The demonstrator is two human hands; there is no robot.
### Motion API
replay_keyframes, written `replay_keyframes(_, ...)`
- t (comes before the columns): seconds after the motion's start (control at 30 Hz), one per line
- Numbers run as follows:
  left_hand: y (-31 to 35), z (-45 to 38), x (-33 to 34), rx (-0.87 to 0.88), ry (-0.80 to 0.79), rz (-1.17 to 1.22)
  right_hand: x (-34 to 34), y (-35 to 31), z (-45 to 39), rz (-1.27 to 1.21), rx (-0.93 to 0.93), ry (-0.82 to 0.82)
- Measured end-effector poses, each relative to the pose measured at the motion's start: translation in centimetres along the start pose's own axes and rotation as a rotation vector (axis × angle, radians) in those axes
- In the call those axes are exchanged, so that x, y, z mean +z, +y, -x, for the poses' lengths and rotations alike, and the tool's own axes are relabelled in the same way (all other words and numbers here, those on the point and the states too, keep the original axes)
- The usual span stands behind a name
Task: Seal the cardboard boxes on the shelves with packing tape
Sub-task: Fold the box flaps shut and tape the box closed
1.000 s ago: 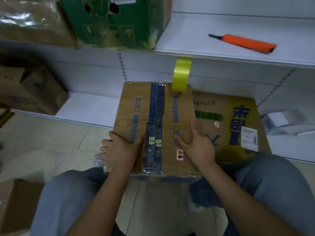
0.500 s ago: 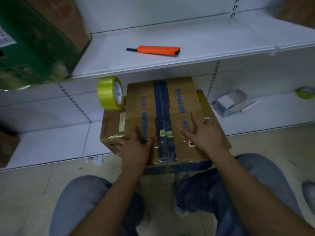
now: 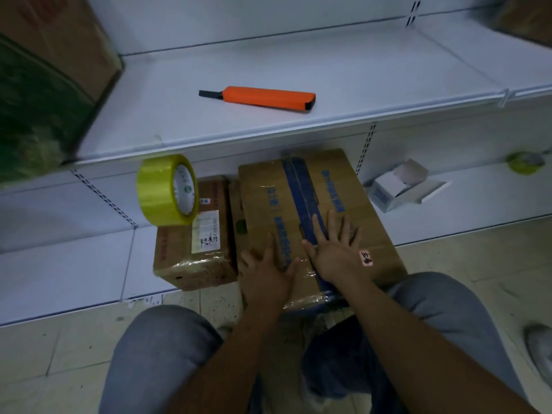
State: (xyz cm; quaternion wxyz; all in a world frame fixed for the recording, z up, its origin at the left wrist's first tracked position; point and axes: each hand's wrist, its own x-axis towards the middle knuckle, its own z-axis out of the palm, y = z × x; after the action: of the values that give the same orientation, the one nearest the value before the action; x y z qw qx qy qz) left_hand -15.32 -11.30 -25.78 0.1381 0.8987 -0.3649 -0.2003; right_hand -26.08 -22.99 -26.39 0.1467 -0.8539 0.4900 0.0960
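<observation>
A brown cardboard box with a blue tape strip down its middle rests at the front of the low white shelf, tilted toward my knees. My left hand lies flat on its near left part, fingers straight. My right hand presses flat on the blue strip, fingers spread. A second, smaller brown box lies to the left of it. A yellow roll of packing tape stands on edge on that smaller box.
An orange utility knife lies on the upper shelf. A green box fills the upper left. A small open white carton and another yellowish tape roll sit on the low shelf at right. My knees frame the tiled floor.
The view has swung left and upward, so the box and shelf now sit further right. Both hands have slid forward on the box top, the right one onto the blue strip.
</observation>
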Motion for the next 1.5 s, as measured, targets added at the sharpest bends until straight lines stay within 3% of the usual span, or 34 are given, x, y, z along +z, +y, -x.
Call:
replay_keyframes(0.1,-2.8,-1.9,-2.0,-0.055,-0.222,0.348,0.0,-0.2,-0.5,-0.002,-0.060,-0.009)
replay_keyframes(0.17,-4.7,-2.1,-4.6,-0.253,-0.180,0.786,-0.5,0.0,-0.8,0.044,-0.110,-0.037)
replay_keyframes(0.23,-6.8,-0.8,-7.8,-0.338,0.141,0.977,-1.0,0.2,-0.9,0.096,-0.133,-0.059)
replay_keyframes(0.33,-7.8,1.9,-14.3,-0.300,0.691,0.944,-1.7,-0.4,-0.8,0.138,-0.143,-0.062)
replay_keyframes(0.4,-6.7,3.0,-19.0,-0.200,0.828,0.958,-2.0,-1.2,-0.2,0.147,-0.107,-0.062)
replay_keyframes(0.5,-4.6,1.9,-23.6,-0.022,0.586,0.979,-2.4,-3.2,1.9,0.053,-0.121,-0.067)
replay_keyframes(0.57,-4.0,0.3,-25.3,-0.030,0.389,0.938,-3.4,-4.9,3.8,-0.106,-0.196,0.016)
replay_keyframes(0.67,-3.5,-0.8,-26.1,-0.119,0.252,0.958,-6.3,-7.7,6.1,-0.298,-0.319,0.237)
replay_keyframes(0.73,-3.4,-1.1,-25.8,-0.101,0.176,1.073,-8.5,-9.1,7.2,-0.390,-0.363,0.300)
replay_keyframes(0.87,-4.3,-2.0,-26.0,-0.072,-0.023,0.999,-10.7,-10.3,8.1,-0.440,-0.427,0.324)
replay_keyframes(1.0,-3.5,-1.2,-30.0,-0.194,-0.354,1.136,-11.7,-11.5,8.6,-0.690,-0.446,0.296)
replay_keyframes(1.1,-3.0,-0.2,-33.4,-0.239,-0.506,1.285,-13.3,-13.2,8.6,-0.897,-0.373,0.270)
replay_keyframes(1.2,-2.6,2.3,-35.7,-0.146,-0.579,1.315,-15.9,-15.7,7.7,-1.280,-0.276,0.170)
replay_keyframes(1.33,-1.3,7.1,-35.8,0.095,-0.476,1.189,-20.8,-18.6,8.9,-1.626,-0.349,-0.195)
replay_keyframes(1.4,-1.1,8.4,-33.4,0.172,-0.310,1.156,-22.1,-18.6,10.3,-1.580,-0.435,-0.238)
replay_keyframes(1.5,-0.8,9.0,-28.8,0.246,-0.144,1.057,-21.1,-16.9,12.5,-1.292,-0.492,-0.045)
